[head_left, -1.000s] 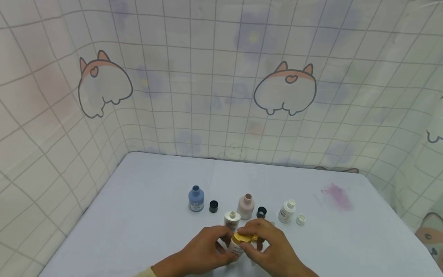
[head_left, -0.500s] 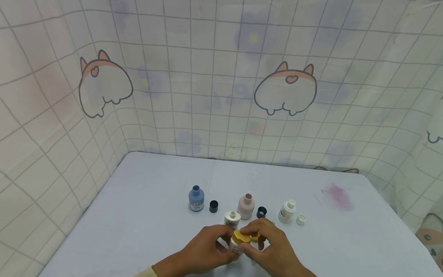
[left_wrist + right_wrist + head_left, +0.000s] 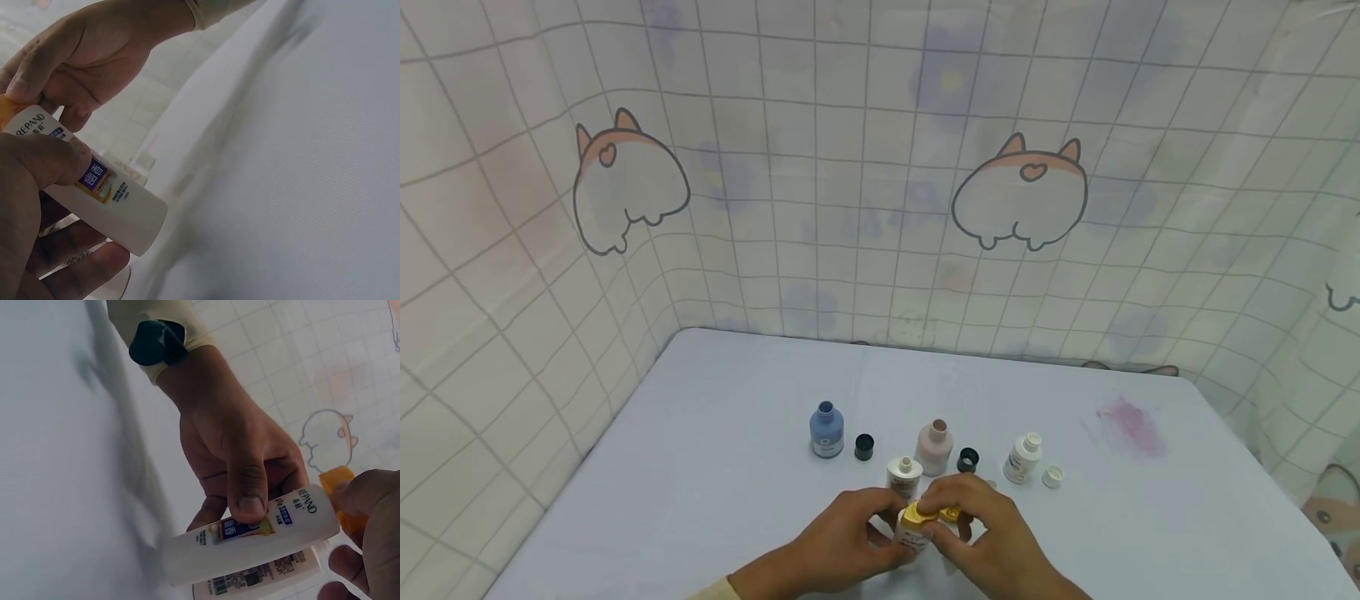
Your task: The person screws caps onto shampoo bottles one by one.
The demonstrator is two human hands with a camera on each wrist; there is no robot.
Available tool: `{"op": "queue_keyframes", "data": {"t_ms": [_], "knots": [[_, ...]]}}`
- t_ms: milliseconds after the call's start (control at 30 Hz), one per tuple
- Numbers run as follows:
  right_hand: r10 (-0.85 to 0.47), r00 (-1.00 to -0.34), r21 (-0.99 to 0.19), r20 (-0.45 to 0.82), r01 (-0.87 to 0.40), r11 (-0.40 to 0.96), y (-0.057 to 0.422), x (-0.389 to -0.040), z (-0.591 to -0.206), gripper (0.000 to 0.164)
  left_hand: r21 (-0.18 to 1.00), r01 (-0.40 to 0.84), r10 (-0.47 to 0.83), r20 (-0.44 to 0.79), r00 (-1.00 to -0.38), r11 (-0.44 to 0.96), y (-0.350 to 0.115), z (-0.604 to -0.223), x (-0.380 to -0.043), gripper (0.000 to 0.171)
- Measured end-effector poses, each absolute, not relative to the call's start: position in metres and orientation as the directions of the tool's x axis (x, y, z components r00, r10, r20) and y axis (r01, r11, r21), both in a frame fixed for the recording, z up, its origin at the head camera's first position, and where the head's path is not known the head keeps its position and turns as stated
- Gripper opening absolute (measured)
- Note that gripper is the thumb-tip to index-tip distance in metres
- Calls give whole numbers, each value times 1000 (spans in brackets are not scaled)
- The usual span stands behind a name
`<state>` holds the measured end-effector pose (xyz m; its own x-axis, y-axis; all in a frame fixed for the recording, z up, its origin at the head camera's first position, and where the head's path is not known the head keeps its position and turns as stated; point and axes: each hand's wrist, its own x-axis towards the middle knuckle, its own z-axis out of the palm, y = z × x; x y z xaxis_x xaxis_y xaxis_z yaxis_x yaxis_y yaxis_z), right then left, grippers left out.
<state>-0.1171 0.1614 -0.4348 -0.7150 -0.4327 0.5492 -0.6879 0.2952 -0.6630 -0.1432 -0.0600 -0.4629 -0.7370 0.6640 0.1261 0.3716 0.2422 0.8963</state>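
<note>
My left hand (image 3: pixel 850 533) grips a white bottle (image 3: pixel 134 215) with a purple and yellow label, the thumb lying across its front. On top of that bottle sits a yellow-orange cap (image 3: pixel 914 517), which my right hand (image 3: pixel 988 525) pinches between thumb and fingers. In the right wrist view the cap (image 3: pixel 351 523) is against the bottle's shoulder, partly hidden by the thumb. A second yellow piece (image 3: pixel 951 514) shows behind the right fingers; what it belongs to is hidden. Just beyond my left fingertips stands an uncapped white bottle (image 3: pixel 904 473).
Farther back stand an open blue bottle (image 3: pixel 827 433), an open pale pink bottle (image 3: pixel 933 452) and an open small white bottle (image 3: pixel 1022 458). Beside them lie two black caps, one (image 3: pixel 864 447) near the blue bottle, and a white cap (image 3: pixel 1052 477). A pink stain marks the white table (image 3: pixel 737 400).
The yellow cap has tipped and turned slightly under my right fingers, which shift a little on it. My left hand keeps its hold on the bottle in nearly the same place.
</note>
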Motion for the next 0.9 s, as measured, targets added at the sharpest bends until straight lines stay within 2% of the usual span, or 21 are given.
{"op": "queue_keyframes", "data": {"t_ms": [133, 367, 567, 767, 900], "knots": [[-421, -757, -691, 499, -641, 335, 162, -115, -434, 28, 900, 374, 663, 142, -735, 222, -60, -463, -142, 28], [-436, -739, -673, 513, -662, 330, 162, -115, -436, 30, 908, 359, 652, 140, -745, 214, -61, -462, -142, 29], [-426, -767, -677, 480, -633, 376, 161, -113, -435, 31, 911, 359, 649, 149, -746, 204, -60, -463, -142, 27], [-407, -792, -691, 455, -603, 399, 160, -112, -436, 33, 927, 310, 651, 104, -752, 210, -60, -461, -141, 29], [-412, -773, -681, 483, -627, 377, 158, -110, -428, 32, 920, 320, 646, 105, -756, 224, -61, -462, -142, 29]]}}
